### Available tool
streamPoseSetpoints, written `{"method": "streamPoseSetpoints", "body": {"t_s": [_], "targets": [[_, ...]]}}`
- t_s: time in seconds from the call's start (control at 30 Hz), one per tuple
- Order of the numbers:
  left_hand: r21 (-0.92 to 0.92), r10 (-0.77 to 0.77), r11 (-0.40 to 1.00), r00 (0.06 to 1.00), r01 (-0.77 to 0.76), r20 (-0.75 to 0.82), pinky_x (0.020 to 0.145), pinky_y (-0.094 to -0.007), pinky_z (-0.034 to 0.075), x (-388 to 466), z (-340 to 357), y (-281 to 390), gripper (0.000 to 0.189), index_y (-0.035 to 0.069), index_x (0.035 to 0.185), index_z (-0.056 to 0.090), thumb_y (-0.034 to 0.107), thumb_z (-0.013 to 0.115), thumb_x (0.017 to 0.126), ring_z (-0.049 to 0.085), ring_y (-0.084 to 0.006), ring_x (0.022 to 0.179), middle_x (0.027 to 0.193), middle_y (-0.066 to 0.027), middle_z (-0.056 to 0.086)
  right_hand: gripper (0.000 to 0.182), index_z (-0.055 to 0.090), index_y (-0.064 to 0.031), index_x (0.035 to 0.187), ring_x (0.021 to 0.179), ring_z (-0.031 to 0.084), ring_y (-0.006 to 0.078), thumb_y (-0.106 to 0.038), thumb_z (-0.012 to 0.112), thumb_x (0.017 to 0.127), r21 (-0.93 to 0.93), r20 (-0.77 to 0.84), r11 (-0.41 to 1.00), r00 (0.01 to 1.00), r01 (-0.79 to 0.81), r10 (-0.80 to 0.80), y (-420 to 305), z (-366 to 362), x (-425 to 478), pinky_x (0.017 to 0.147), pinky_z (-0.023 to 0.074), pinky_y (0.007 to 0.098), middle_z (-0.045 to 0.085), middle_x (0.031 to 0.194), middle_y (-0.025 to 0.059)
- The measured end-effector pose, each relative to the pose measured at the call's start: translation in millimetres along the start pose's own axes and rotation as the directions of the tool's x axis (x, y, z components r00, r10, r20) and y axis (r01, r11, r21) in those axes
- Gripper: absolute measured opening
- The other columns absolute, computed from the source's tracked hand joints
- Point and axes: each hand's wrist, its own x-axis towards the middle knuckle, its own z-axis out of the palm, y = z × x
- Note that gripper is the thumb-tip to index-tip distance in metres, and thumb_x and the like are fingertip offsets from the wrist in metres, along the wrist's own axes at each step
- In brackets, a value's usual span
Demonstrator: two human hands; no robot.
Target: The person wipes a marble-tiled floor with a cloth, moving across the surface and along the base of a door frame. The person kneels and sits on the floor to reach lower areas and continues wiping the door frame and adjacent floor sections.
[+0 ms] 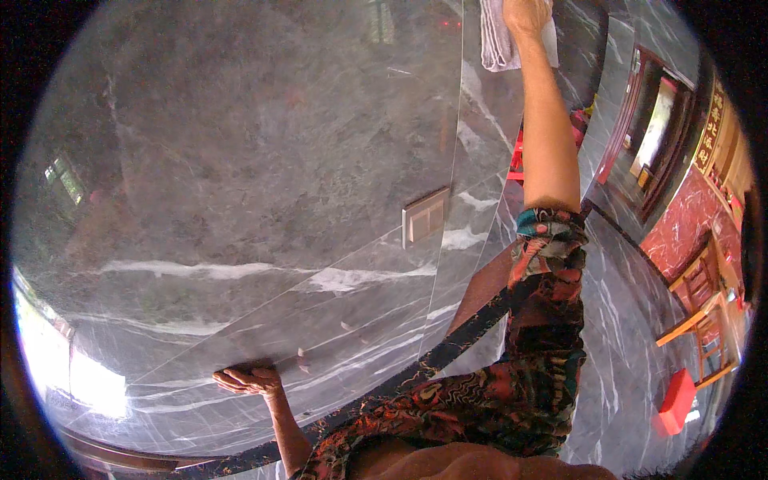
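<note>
A folded pale towel [499, 42] lies against the grey veined marble surface [270, 150] at the top. On it is my right hand [529, 17], its arm stretched far up; the fingers are partly cut off by the picture's upper rim. My left hand [249, 381] rests at the lower left against the same polished marble, fingers extended and holding nothing. Between the two hands, a wall switch plate [427, 217] stands out from the marble. Small pale spots [301, 352] show on the surface right of my left hand.
A black patterned trim strip [450, 348] runs diagonally below the marble. At the right are a doorway [651, 129], a wooden chair [708, 336] and a red box [678, 402] on the grey marble floor [624, 360]. Red items [517, 159] show behind my right forearm.
</note>
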Motion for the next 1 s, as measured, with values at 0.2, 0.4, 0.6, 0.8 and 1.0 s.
{"method": "streamPoseSetpoints", "body": {"t_s": [0.2,0.4,0.6,0.8,1.0], "targets": [[-0.001,-0.011,1.0,1.0,0.011,-0.003,0.11,-0.0608,0.019,-7.8,3.9,-5.7,0.057,0.005,0.147,0.027,0.038,0.025,0.101,0.026,-0.0457,0.137,0.151,-0.0264,0.024,0.053,0.046,-0.0073,0.136,0.132,0.035,0.0331,-0.036,0.05,0.092,0.008,0.041,0.992,0.991,-0.125,0.124,29.6,-3.3,-40.0,0.107,0.0268,0.0455,0.042,0.141,0.0167],[0.02,-0.003,1.0,1.0,0.003,0.001,0.109,-0.0606,0.021,-7.6,1.8,-9.9,0.058,0.005,0.148,0.024,0.039,0.025,0.101,0.027,-0.0455,0.136,0.15,-0.0257,0.026,0.056,0.046,-0.0059,0.136,0.132,0.034,0.034,-0.038,0.053,0.09,0.046,0.071,0.973,0.972,-0.227,0.224,32.0,-14.9,-120.6,0.106,0.0265,0.049,0.039,0.143,0.0175],[0.005,-0.006,1.0,1.0,0.006,-0.005,0.108,-0.0617,0.019,-5.6,2.9,-5.5,0.058,0.005,0.148,0.024,0.039,0.025,0.101,0.027,-0.0463,0.136,0.15,-0.0266,0.025,0.053,0.044,-0.0032,0.137,0.13,0.037,0.0348,-0.027,0.053,0.091,0.067,0.006,0.978,0.98,-0.2,0.2,0.2,-41.9,-177.3,0.107,0.0281,0.0441,0.044,0.139,0.0191],[0.001,-0.041,0.999,0.999,0.041,0.007,0.106,-0.0589,0.029,-13.5,4.8,-6.1,0.062,0.007,0.145,0.028,0.042,0.046,0.097,0.035,-0.0436,0.133,0.146,-0.0252,0.033,0.048,0.048,-0.0023,0.134,0.127,0.042,0.0335,-0.022,0.053,0.091,0.221,0.028,0.934,0.959,-0.282,0.283,-44.0,-51.9,-181.9,0.106,0.0298,0.0423,0.048,0.135,0.0188],[-0.014,-0.018,1.0,1.0,0.018,-0.002,0.108,-0.0621,0.022,-11.7,4.0,-12.3,0.056,0.005,0.147,0.026,0.037,0.027,0.101,0.03,-0.0465,0.135,0.148,-0.0286,0.028,0.05,0.043,-0.008,0.14,0.136,0.033,0.0299,-0.029,0.049,0.095,-0.055,0.049,0.987,0.987,-0.15,0.152,-46.8,-25.8,-134.7,0.112,0.0175,0.0438,0.041,0.145,0.0132]]}}
